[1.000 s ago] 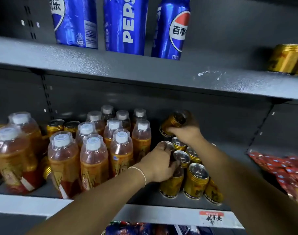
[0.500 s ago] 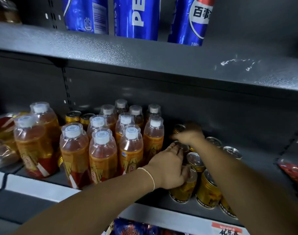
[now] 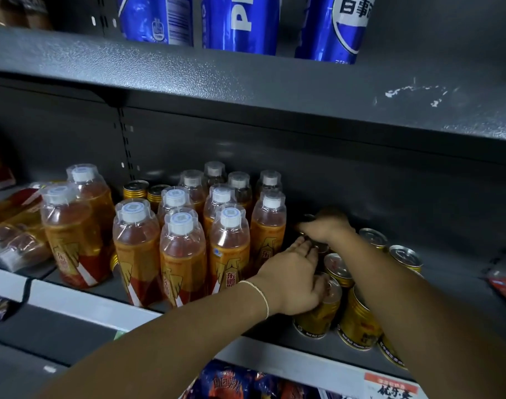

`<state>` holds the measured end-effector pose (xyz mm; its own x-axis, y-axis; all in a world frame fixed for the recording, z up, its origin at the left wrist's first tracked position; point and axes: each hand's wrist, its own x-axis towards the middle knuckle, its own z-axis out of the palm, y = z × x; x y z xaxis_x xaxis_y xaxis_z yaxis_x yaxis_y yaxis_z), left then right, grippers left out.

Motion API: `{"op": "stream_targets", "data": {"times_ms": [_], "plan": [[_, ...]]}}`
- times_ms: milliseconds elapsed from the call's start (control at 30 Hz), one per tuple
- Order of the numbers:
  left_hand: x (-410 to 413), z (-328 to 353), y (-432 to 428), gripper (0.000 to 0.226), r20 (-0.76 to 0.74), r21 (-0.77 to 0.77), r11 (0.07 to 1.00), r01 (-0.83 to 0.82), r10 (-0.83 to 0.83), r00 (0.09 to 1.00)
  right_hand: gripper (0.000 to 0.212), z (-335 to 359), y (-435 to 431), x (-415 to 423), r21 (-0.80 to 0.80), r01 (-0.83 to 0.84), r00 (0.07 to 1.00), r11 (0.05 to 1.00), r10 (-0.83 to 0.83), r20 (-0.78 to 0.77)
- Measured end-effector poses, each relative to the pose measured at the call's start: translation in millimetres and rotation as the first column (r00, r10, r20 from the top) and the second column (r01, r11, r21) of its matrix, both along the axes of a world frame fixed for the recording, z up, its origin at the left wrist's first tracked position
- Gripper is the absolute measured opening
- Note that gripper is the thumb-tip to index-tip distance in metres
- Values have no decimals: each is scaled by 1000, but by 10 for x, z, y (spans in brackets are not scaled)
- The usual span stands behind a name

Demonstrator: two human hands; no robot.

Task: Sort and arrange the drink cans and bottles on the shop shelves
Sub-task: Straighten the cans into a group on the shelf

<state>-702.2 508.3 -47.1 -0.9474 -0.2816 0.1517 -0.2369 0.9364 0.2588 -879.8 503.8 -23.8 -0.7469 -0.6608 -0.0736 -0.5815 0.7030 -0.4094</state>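
Head view: on the grey metal lower shelf (image 3: 96,308), short gold metal drink cans (image 3: 358,321) stand in rows towards the right front edge. Left hand (image 3: 292,280) lies straight-fingered against their left side, thumb on the front can (image 3: 318,318). Right hand (image 3: 328,227), blurred, curls over the rear can (image 3: 306,218). Orange plastic bottles (image 3: 182,254) stand just left of the cans. On the upper shelf (image 3: 246,79), tall blue cans (image 3: 240,24) read "PEPSI" and "百事".

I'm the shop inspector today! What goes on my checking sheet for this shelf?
Surface: grey metal shelf, white front rail.
Job's things: orange bottles standing grouped on the left; gold cans in rows on the right.
Clutter: snack packets at the far left.
Hands: left hand flat against the cans, thumb on a front one; right hand grips a rear can from above.
Cables: nothing seen.
Surroundings: blue Pepsi cans on the shelf above.
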Motion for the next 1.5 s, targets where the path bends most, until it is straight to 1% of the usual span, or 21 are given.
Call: {"op": "stream_targets", "data": {"times_ms": [67, 167, 233, 267, 300, 367, 433, 467, 533, 633, 700, 733, 833, 867, 967, 1067, 1167, 1233, 1300, 1400, 1500], "plan": [[6, -1, 14, 66, -3, 12, 1000, -5, 5, 1000, 59, 10, 24, -6, -19, -17, 1000, 1000, 17, -27], [2, -26, 29, 64, -16, 30, 999, -13, 13, 1000, 49, 88, 46, 43, -108, -41, 985, 993, 22, -171], [-4, -49, 30, 64, -24, 35, 999, -17, 18, 1000, 47, 167, 47, 136, -235, -105, 962, 966, 39, -270], [-5, -54, 27, 64, -19, 36, 999, -19, 19, 1000, 47, 202, 46, 195, -327, -150, 959, 933, 57, -278], [-4, -52, 19, 65, -7, 37, 999, -18, 19, 1000, 44, 230, 47, 253, -430, -193, 967, 882, 96, -238], [4, -41, 2, 68, 16, 57, 998, -9, 8, 1000, 27, 267, 73, 381, -616, -221, 971, 756, 231, -64], [39, -29, -2, 72, 2, 104, 994, -9, 9, 1000, 13, 275, 104, 471, -686, -255, 924, 682, 381, 35], [71, -28, 0, 71, -19, 124, 992, -9, 11, 1000, 16, 272, 117, 502, -697, -281, 900, 660, 432, 47], [163, -34, 9, 66, -60, 116, 993, 4, 3, 998, 29, 271, 146, 544, -681, -320, 876, 659, 480, 53], [350, -37, 11, 57, -88, 55, 998, 32, -27, 996, 52, 264, 177, 596, -611, -338, 873, 716, 481, 80], [467, -15, -7, 54, -87, 7, 999, 50, -50, 995, 58, 269, 179, 640, -551, -333, 883, 765, 458, 102], [518, 1, -20, 54, -77, -16, 998, 57, -58, 995, 59, 278, 175, 678, -520, -335, 885, 785, 452, 113], [650, 54, -63, 60, -30, -89, 994, 61, -64, 998, 36, 264, 142, 790, -480, -373, 864, 794, 486, 134], [689, 67, -73, 61, -15, -105, 993, 59, -60, 998, 37, 248, 131, 826, -474, -388, 857, 791, 498, 129], [807, 80, -82, 56, 31, -89, 995, 44, -41, 999, 42, 199, 125, 919, -504, -336, 888, 795, 447, 112], [934, 69, -74, 49, 57, -41, 998, 49, -47, 997, 46, 133, 167, 986, -575, -209, 934, 791, 336, 122], [1066, 74, -60, 52, 55, -3, 996, 92, -91, 994, 66, 131, 252, 1071, -593, -88, 970, 800, 203, 131], [1160, 93, -63, 53, 54, 0, 994, 114, -113, 992, 67, 220, 347, 1145, -630, -25, 990, 776, 109, 95], [1257, 125, -72, 53, 49, -2, 991, 131, -130, 990, 60, 362, 482, 1265, -683, -23, 1000, 730, 30, -1], [1418, 222, -99, 55, 1, 19, 989, 144, -144, 990, 55, 557, 681, 1547, -706, -146, 969, 693, -44, -244], [1592, 364, -152, 54, -73, 33, 990, 136, -134, 988, 68, 709, 816, 1890, -689, -247, 906, 681, -91, -414]]}}
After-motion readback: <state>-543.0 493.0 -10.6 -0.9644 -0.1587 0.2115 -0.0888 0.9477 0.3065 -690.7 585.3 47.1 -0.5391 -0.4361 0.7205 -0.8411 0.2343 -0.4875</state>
